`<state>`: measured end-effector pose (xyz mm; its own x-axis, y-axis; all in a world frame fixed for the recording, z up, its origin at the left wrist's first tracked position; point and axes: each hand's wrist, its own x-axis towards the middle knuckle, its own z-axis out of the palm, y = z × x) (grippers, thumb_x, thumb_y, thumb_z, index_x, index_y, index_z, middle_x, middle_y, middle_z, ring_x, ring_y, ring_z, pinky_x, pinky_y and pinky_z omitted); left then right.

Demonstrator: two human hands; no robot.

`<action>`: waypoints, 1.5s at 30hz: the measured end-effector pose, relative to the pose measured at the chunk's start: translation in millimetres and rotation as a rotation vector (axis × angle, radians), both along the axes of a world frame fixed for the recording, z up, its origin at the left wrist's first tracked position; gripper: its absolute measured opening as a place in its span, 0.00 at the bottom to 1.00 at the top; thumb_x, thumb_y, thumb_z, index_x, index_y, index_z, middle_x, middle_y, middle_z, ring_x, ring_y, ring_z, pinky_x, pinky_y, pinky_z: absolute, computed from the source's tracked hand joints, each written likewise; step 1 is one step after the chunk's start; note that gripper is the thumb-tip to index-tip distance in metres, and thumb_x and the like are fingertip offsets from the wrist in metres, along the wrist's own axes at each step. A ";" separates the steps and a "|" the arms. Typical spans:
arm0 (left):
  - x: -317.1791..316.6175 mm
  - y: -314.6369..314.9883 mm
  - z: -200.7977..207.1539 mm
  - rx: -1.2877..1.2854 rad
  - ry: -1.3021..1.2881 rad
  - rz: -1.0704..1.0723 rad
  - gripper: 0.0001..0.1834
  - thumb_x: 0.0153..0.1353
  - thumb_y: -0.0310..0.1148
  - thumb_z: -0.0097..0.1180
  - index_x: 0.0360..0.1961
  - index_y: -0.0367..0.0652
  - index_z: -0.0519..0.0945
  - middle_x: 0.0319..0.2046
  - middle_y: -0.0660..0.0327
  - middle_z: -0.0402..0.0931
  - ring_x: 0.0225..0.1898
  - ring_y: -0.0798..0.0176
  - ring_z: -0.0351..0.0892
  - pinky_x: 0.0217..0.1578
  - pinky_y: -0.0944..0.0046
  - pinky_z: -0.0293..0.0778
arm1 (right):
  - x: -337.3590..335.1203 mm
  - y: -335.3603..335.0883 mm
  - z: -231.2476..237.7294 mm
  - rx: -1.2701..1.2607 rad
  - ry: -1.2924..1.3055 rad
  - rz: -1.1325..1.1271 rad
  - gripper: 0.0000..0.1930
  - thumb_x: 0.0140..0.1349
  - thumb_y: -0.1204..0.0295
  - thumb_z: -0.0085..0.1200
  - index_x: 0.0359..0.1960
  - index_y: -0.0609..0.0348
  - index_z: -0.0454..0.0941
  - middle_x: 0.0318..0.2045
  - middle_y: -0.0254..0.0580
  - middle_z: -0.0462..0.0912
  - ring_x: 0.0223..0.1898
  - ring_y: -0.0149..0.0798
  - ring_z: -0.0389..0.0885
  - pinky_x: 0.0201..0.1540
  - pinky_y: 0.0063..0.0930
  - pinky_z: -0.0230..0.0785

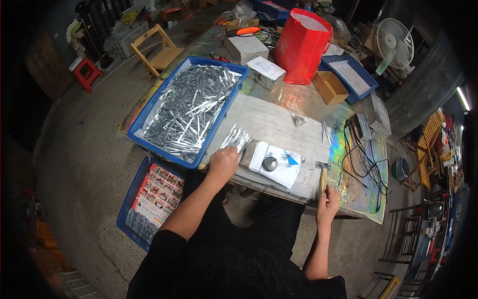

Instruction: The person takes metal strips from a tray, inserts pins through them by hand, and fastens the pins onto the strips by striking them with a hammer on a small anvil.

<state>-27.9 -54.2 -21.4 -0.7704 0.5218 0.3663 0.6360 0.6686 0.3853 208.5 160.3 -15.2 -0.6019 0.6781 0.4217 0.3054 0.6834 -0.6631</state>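
Hammer (323, 178) in right hand (328, 201); left hand (224, 162) palm-down.

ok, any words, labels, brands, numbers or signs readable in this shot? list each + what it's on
Nothing I can quote reliably.
Red-and-white picture sheet in the lower blue tray: print too small to read.
Green tag on the fan: too small to tell if it has text.
Black shirt: faint marks, unreadable.
Hammer in the right hand: no lettering visible.
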 end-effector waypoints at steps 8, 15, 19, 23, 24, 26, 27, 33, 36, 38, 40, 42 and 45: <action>-38.5 -48.4 42.6 0.144 0.067 0.111 0.06 0.47 0.30 0.50 0.19 0.40 0.71 0.21 0.53 0.72 0.25 0.51 0.73 0.26 0.55 0.68 | -1.6 -3.7 -0.4 -0.050 0.039 -0.022 0.12 0.51 0.77 0.45 0.39 0.67 0.71 0.30 0.46 0.72 0.29 0.38 0.71 0.34 0.26 0.64; -74.6 -69.3 28.7 -0.277 -0.221 0.240 0.10 0.44 0.35 0.54 0.23 0.39 0.74 0.26 0.50 0.74 0.33 0.49 0.74 0.33 0.53 0.67 | -8.3 -14.2 -2.0 -0.035 0.023 0.038 0.12 0.51 0.77 0.44 0.38 0.67 0.71 0.28 0.47 0.72 0.30 0.39 0.71 0.35 0.27 0.63; -74.4 -67.0 27.7 -0.258 -0.218 0.271 0.10 0.45 0.33 0.53 0.23 0.36 0.75 0.26 0.48 0.74 0.32 0.48 0.74 0.34 0.54 0.69 | -5.7 -14.1 -3.2 0.008 0.031 0.058 0.12 0.51 0.77 0.44 0.38 0.67 0.71 0.28 0.47 0.72 0.30 0.40 0.71 0.35 0.27 0.63; -71.2 -74.9 34.6 -0.185 -0.202 0.264 0.08 0.45 0.33 0.52 0.22 0.38 0.75 0.25 0.49 0.74 0.32 0.48 0.73 0.33 0.53 0.68 | -2.9 -17.7 1.0 -0.072 0.020 0.017 0.12 0.51 0.77 0.44 0.38 0.67 0.71 0.28 0.47 0.72 0.31 0.41 0.71 0.35 0.27 0.63; -69.9 -78.5 37.3 -0.143 -0.180 0.258 0.08 0.45 0.32 0.52 0.21 0.38 0.75 0.24 0.49 0.74 0.31 0.48 0.73 0.33 0.53 0.68 | -2.9 -18.5 2.1 -0.069 0.016 0.025 0.12 0.51 0.77 0.45 0.38 0.67 0.71 0.29 0.47 0.72 0.31 0.41 0.71 0.35 0.27 0.63; -67.9 -83.4 37.9 -0.066 -0.147 0.262 0.07 0.45 0.31 0.51 0.21 0.37 0.74 0.21 0.49 0.73 0.28 0.47 0.73 0.30 0.53 0.68 | -3.1 -20.8 5.1 -0.063 0.006 0.039 0.12 0.50 0.78 0.45 0.37 0.67 0.71 0.30 0.47 0.73 0.31 0.41 0.72 0.35 0.27 0.64; -65.9 -85.6 40.1 -0.067 -0.150 0.253 0.07 0.45 0.31 0.51 0.21 0.37 0.74 0.21 0.49 0.73 0.28 0.47 0.73 0.30 0.53 0.68 | -4.0 -23.1 6.7 -0.063 0.003 0.029 0.12 0.50 0.78 0.45 0.37 0.67 0.71 0.30 0.47 0.73 0.31 0.41 0.72 0.35 0.27 0.64; -19.8 -71.0 66.7 0.288 -0.442 -0.030 0.07 0.47 0.29 0.52 0.20 0.34 0.72 0.15 0.60 0.70 0.20 0.68 0.70 0.23 0.68 0.65 | -15.7 -50.2 13.0 -0.120 0.047 0.129 0.09 0.50 0.78 0.46 0.34 0.67 0.72 0.27 0.48 0.75 0.29 0.40 0.74 0.34 0.27 0.65; 20.6 -61.8 58.0 0.416 -0.704 -0.325 0.05 0.50 0.26 0.50 0.22 0.34 0.73 0.18 0.68 0.69 0.23 0.75 0.65 0.24 0.73 0.63 | -29.2 -74.7 13.4 -0.657 0.046 0.273 0.11 0.55 0.73 0.46 0.38 0.67 0.72 0.23 0.34 0.72 0.23 0.25 0.69 0.28 0.16 0.62; 48.5 -46.4 57.8 0.340 -0.900 -0.429 0.04 0.49 0.26 0.50 0.23 0.34 0.73 0.16 0.64 0.69 0.22 0.74 0.68 0.23 0.71 0.65 | -37.5 -89.3 16.3 -1.031 0.228 0.473 0.16 0.56 0.71 0.47 0.45 0.66 0.67 0.22 0.34 0.71 0.21 0.25 0.66 0.24 0.19 0.63; 68.1 -35.1 44.3 0.310 -0.821 -0.584 0.05 0.49 0.26 0.51 0.24 0.35 0.73 0.17 0.60 0.70 0.22 0.69 0.70 0.24 0.68 0.66 | -43.0 -101.2 21.8 -1.222 0.366 0.566 0.13 0.56 0.71 0.47 0.42 0.65 0.68 0.20 0.33 0.69 0.19 0.25 0.65 0.22 0.18 0.61; 82.9 -23.4 36.5 0.277 -0.821 -0.651 0.05 0.49 0.27 0.51 0.25 0.35 0.73 0.18 0.58 0.71 0.22 0.66 0.72 0.24 0.67 0.66 | -43.0 -104.1 20.8 -1.287 0.438 0.588 0.11 0.56 0.71 0.46 0.39 0.64 0.69 0.20 0.33 0.68 0.18 0.24 0.64 0.21 0.18 0.61; 95.7 -11.0 24.8 0.297 -0.776 -0.673 0.05 0.47 0.26 0.53 0.26 0.35 0.74 0.20 0.57 0.72 0.22 0.66 0.72 0.24 0.69 0.67 | -38.7 -101.4 13.8 -1.213 0.422 0.483 0.06 0.57 0.72 0.46 0.32 0.62 0.69 0.18 0.32 0.67 0.17 0.23 0.63 0.19 0.17 0.59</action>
